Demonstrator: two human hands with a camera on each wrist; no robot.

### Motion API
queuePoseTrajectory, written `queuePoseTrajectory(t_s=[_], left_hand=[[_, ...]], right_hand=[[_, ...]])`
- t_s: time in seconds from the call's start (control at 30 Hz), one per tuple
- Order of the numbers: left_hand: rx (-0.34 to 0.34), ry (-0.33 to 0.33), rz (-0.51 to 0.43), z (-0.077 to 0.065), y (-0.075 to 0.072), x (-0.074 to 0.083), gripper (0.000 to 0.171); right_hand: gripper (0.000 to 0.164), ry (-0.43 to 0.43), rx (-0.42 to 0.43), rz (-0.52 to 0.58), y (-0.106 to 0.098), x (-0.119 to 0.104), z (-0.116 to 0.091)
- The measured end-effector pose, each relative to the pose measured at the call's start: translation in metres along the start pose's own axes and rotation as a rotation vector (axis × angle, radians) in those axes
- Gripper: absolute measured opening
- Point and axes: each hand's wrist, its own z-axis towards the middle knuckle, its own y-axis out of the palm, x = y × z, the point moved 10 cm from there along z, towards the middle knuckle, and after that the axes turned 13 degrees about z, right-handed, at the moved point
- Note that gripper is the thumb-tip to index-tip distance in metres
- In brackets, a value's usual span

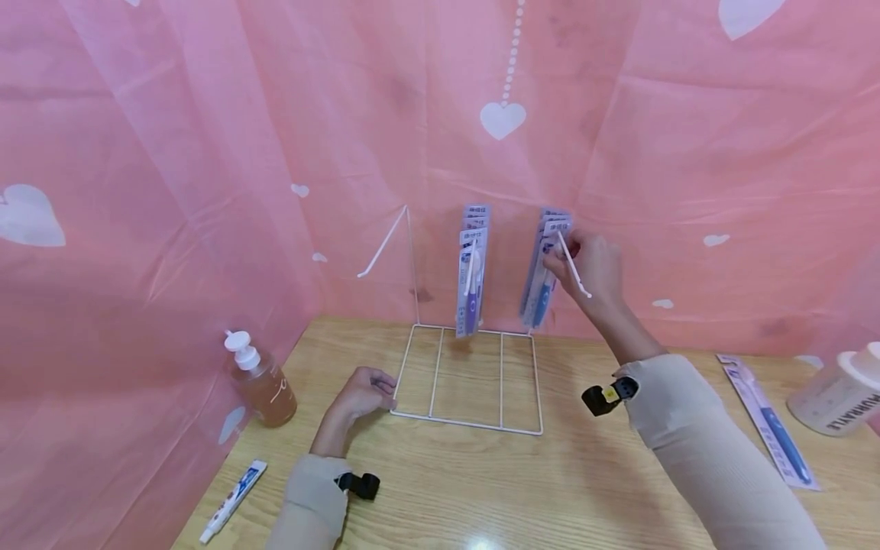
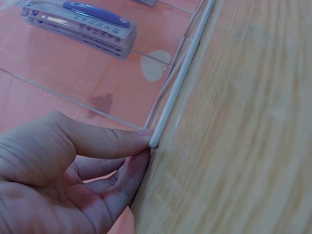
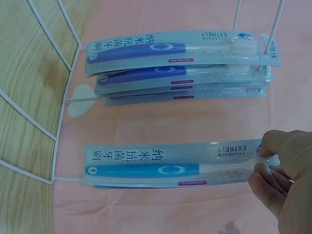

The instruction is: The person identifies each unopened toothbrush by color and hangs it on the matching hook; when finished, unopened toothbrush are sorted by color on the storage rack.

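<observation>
A white wire display rack (image 1: 467, 424) stands on the table against the pink cloth. My left hand (image 1: 364, 393) pinches the front left corner of its base between thumb and fingers, as the left wrist view shows. On the right hook hang several packaged toothbrushes; my right hand (image 1: 594, 271) pinches the front one, a blue toothbrush pack (image 3: 141, 169), near its upper end. The hook's tip sticks out past that hand. Several purple toothbrush packs (image 3: 136, 52) hang on the middle hook. The left hook (image 1: 382, 243) carries nothing.
An amber pump bottle (image 1: 268, 389) and a toothpaste tube (image 1: 234, 500) are on the table's left side. To the right lie another blue toothbrush pack (image 1: 770, 420) and a white bottle (image 1: 835, 397). Pink cloth (image 1: 385, 92) with hearts hangs behind and at the left.
</observation>
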Motion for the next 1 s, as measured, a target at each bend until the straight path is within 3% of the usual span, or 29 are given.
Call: queuePoseTrajectory(t_s=[0.3, 0.43, 0.53, 0.73, 1.0], left_hand=[[-0.003, -0.013, 0.008, 0.001, 0.000, 0.000, 0.034], [-0.004, -0.011, 0.010, 0.000, 0.000, -0.002, 0.035], [-0.008, 0.001, 0.004, 0.000, 0.001, -0.003, 0.035], [0.008, 0.013, -0.003, -0.003, -0.005, -0.007, 0.034], [0.029, -0.014, 0.007, -0.012, -0.015, -0.016, 0.034]], right_hand=[[0.017, -0.020, 0.015, -0.002, 0.000, 0.003, 0.000], [0.021, -0.023, -0.022, 0.032, -0.003, 0.004, -0.002], [0.026, 0.021, -0.079, 0.027, -0.010, 0.013, -0.003], [0.045, 0.189, -0.234, -0.052, -0.029, 0.056, -0.012], [0.055, 0.270, -0.343, -0.252, -0.065, 0.157, -0.041]])
